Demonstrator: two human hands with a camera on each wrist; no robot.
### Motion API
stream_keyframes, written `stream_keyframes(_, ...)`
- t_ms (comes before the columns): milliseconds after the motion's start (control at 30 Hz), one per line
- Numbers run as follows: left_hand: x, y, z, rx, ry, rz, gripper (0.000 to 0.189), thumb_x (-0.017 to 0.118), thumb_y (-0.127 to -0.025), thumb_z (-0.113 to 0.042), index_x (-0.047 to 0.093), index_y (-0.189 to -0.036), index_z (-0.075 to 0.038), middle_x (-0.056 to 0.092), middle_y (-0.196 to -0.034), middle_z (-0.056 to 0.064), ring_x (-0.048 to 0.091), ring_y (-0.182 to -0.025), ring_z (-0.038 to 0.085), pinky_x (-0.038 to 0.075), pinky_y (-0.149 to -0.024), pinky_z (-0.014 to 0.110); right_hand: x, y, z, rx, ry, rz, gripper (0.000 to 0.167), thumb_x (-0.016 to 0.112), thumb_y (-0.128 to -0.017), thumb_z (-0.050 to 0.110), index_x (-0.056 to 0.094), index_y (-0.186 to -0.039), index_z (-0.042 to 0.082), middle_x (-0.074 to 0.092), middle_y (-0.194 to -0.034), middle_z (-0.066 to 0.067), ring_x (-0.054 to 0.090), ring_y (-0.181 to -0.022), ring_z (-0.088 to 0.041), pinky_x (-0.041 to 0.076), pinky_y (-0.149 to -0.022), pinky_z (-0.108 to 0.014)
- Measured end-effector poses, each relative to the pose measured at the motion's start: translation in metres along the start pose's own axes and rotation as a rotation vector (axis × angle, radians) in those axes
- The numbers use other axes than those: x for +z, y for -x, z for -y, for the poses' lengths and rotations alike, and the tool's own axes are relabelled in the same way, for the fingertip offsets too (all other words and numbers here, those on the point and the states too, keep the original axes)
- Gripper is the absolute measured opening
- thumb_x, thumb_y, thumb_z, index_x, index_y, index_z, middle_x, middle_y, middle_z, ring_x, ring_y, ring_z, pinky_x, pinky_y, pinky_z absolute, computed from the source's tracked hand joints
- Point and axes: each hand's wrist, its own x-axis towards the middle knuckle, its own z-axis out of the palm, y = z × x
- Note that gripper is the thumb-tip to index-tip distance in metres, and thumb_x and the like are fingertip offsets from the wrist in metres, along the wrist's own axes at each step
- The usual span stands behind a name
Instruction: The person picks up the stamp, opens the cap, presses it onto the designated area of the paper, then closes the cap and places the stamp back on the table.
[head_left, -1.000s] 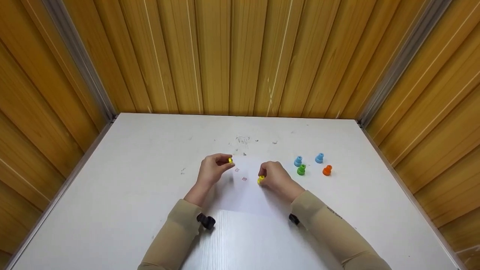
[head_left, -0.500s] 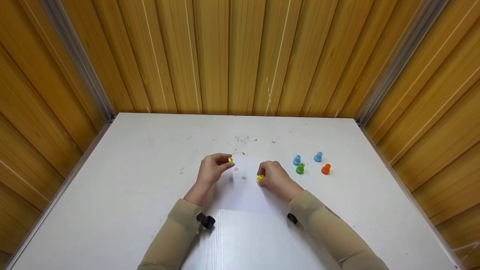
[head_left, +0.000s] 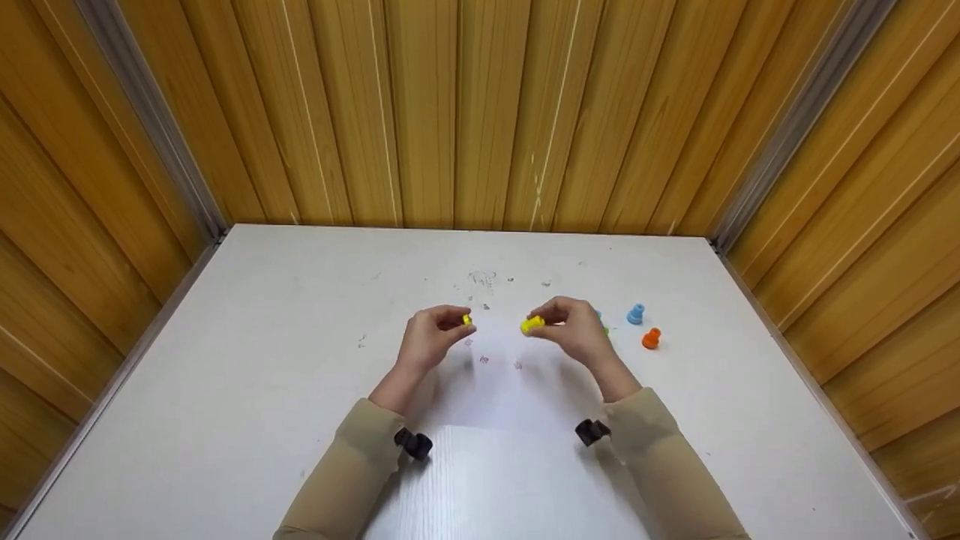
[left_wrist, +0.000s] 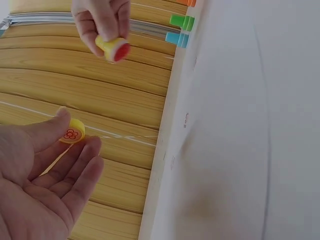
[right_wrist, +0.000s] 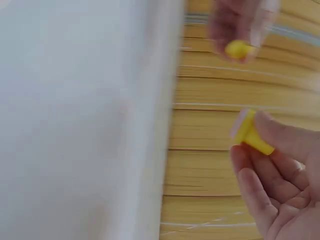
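Observation:
My left hand (head_left: 429, 341) pinches a small yellow stamp cap (left_wrist: 73, 131) with a red flower on its round face. Between the thumb and fingers of my right hand (head_left: 579, 330) is a yellow toy stamp (right_wrist: 254, 136), raised off the table and tilted. Its red inked face (left_wrist: 121, 52) shows in the left wrist view. Below both hands lies a white paper sheet (head_left: 499, 401), bearing a few small red prints (head_left: 484, 360). The two hands face each other, a short gap between cap and stamp.
Right of the right hand stand a blue stamp (head_left: 636, 314) and an orange stamp (head_left: 654, 338). Another blue stamp (left_wrist: 177, 39) and a green stamp (left_wrist: 182, 21) are mostly hidden behind that hand in the head view. Wood-look panels (head_left: 480, 112) wall the white table (head_left: 285, 315).
My right hand has lifted the yellow stamp off the paper and tilted it towards the left hand. A red print now shows where it stood. The left hand has barely moved.

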Motion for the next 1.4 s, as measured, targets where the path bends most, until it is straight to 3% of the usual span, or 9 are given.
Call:
stream_keyframes(67, 0.002, 0.002, -0.004, 0.024, 0.002, 0.021, 0.03, 0.08, -0.09, -0.011, 0.076, -0.119, -0.003, 0.078, -0.108, 0.013, 0.074, -0.095, 0.021, 0.063, -0.081, 0.027, -0.004, 0.004, 0.0, -0.01, -0.175, -0.037, 0.024, 0.084, -0.084, 0.007, 0.076, -0.106, 0.005, 0.076, -0.108, -0.009, 0.071, -0.095, -0.018, 0.062, -0.086, -0.024)
stream_keyframes(167, 0.006, 0.004, -0.008, 0.052, 0.017, 0.075, 0.031, 0.078, -0.092, -0.013, 0.075, -0.121, -0.004, 0.078, -0.108, 0.012, 0.074, -0.094, 0.019, 0.063, -0.08, 0.026, 0.0, 0.011, -0.006, 0.019, -0.414, -0.024, 0.028, 0.081, -0.087, 0.004, 0.073, -0.113, -0.001, 0.077, -0.108, -0.007, 0.073, -0.095, -0.014, 0.061, -0.087, -0.021)
stream_keyframes(233, 0.009, 0.006, -0.011, 0.063, 0.037, 0.106, 0.031, 0.076, -0.094, -0.014, 0.074, -0.123, -0.004, 0.078, -0.109, 0.013, 0.075, -0.094, 0.019, 0.063, -0.082, 0.027, 0.007, 0.014, -0.008, 0.04, -0.512, -0.017, 0.029, 0.079, -0.088, 0.002, 0.071, -0.115, -0.003, 0.077, -0.107, -0.005, 0.073, -0.095, -0.013, 0.061, -0.087, -0.021)
stream_keyframes(333, 0.014, 0.009, -0.012, 0.068, 0.075, 0.145, 0.033, 0.074, -0.095, -0.014, 0.073, -0.126, -0.004, 0.078, -0.11, 0.013, 0.076, -0.094, 0.02, 0.064, -0.084, 0.029, 0.016, 0.017, -0.012, 0.035, -0.576, -0.022, 0.027, 0.078, -0.089, 0.0, 0.071, -0.115, -0.004, 0.078, -0.106, -0.005, 0.074, -0.096, -0.013, 0.062, -0.087, -0.022)
stream_keyframes(667, 0.024, 0.014, -0.011, 0.059, 0.14, 0.195, 0.027, 0.078, -0.091, -0.014, 0.072, -0.114, -0.002, 0.078, -0.106, 0.013, 0.078, -0.091, 0.021, 0.063, -0.086, 0.053, 0.03, 0.023, -0.011, 0.012, -0.549, -0.006, 0.023, 0.078, -0.089, 0.001, 0.073, -0.111, 0.001, 0.078, -0.11, -0.009, 0.074, -0.098, -0.017, 0.062, -0.09, -0.023)
stream_keyframes(1067, 0.027, 0.015, -0.011, 0.09, 0.115, 0.185, 0.024, 0.079, -0.091, -0.014, 0.073, -0.111, -0.002, 0.079, -0.105, 0.013, 0.078, -0.09, 0.021, 0.064, -0.077, 0.028, 0.035, 0.024, -0.012, -0.018, -0.521, 0.012, 0.025, 0.08, -0.087, 0.002, 0.072, -0.11, -0.002, 0.078, -0.108, -0.01, 0.073, -0.096, -0.017, 0.062, -0.088, -0.024)
stream_keyframes(1267, 0.028, 0.015, -0.012, 0.107, 0.105, 0.158, 0.022, 0.08, -0.09, -0.012, 0.074, -0.109, -0.002, 0.079, -0.103, 0.013, 0.078, -0.088, 0.019, 0.064, -0.077, 0.025, 0.037, 0.024, -0.012, -0.013, -0.54, -0.001, 0.024, 0.081, -0.086, 0.001, 0.073, -0.108, -0.001, 0.078, -0.106, -0.009, 0.074, -0.095, -0.017, 0.063, -0.086, -0.024)
stream_keyframes(1400, 0.026, 0.013, -0.011, 0.088, 0.093, 0.193, 0.03, 0.079, -0.091, -0.015, 0.072, -0.116, -0.002, 0.079, -0.108, 0.014, 0.078, -0.094, 0.022, 0.065, -0.081, 0.03, 0.033, 0.024, -0.011, -0.021, -0.515, 0.004, 0.024, 0.08, -0.088, 0.002, 0.073, -0.111, 0.0, 0.078, -0.11, -0.01, 0.074, -0.098, -0.017, 0.062, -0.089, -0.024)
